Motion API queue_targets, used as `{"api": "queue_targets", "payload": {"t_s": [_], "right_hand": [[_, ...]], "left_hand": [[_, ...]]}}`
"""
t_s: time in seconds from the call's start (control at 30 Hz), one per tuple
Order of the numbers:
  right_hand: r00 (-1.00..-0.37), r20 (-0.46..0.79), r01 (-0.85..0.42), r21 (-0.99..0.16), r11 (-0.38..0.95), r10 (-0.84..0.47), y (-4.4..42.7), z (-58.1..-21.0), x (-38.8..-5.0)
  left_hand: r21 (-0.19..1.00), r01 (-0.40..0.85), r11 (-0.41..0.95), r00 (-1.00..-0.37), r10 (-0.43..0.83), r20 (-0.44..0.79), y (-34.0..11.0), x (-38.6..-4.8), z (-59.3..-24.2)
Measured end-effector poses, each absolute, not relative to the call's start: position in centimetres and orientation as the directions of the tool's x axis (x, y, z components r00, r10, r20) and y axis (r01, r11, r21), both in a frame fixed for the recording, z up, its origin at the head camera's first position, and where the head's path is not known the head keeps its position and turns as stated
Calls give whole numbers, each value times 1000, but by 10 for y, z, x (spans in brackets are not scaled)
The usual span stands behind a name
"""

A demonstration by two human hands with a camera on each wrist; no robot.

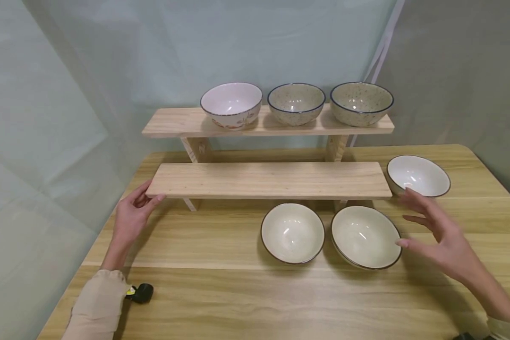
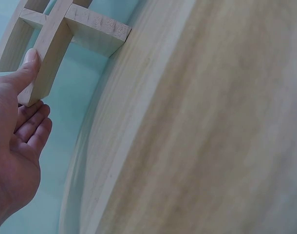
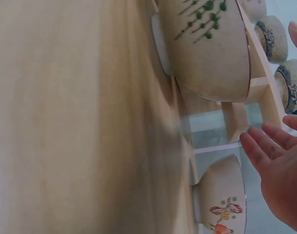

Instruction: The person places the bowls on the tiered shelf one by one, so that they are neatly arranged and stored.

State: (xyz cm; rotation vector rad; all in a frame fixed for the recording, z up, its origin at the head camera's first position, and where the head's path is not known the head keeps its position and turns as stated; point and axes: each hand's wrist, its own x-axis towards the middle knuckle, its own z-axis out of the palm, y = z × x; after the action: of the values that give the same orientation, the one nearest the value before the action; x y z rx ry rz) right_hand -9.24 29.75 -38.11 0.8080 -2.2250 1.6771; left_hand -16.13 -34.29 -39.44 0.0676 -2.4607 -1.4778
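Note:
My left hand (image 1: pixel 131 212) grips the left end of the lower board of a two-step wooden shelf (image 1: pixel 267 180); in the left wrist view the thumb lies on top and the fingers are beneath. Off the shelf's right end, my right hand (image 1: pixel 444 238) is raised with fingers spread, holding nothing. It is near a cream bowl (image 1: pixel 365 237) on the table and a white bowl (image 1: pixel 418 175) behind it. A second cream bowl (image 1: pixel 293 233) stands in front of the shelf. On the upper board sit a white patterned bowl (image 1: pixel 232 105) and two speckled blue-rimmed bowls (image 1: pixel 296 103).
The shelf stands on a wood-grain table (image 1: pixel 221 302). Pale cloth sheets (image 1: pixel 255 42) hang behind and at the sides. A black strap end (image 1: pixel 142 293) shows by the left sleeve.

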Motion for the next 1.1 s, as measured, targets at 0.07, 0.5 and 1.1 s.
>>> {"api": "queue_targets", "payload": {"t_s": [0.07,0.5,1.1], "right_hand": [[-837,463,-533,-809,247,-290,297,-382,-90],[-847,416,-518,-787,336,-330,290,-395,-82],[-878,328,-452,-806,383,-348,280,-407,-78]], "left_hand": [[872,100,478,-962,-176,207,-343,-161,-395],[877,103,470,-960,-183,211,-343,-162,-395],[876,92,474,-961,-189,203,-343,-163,-395]]}}
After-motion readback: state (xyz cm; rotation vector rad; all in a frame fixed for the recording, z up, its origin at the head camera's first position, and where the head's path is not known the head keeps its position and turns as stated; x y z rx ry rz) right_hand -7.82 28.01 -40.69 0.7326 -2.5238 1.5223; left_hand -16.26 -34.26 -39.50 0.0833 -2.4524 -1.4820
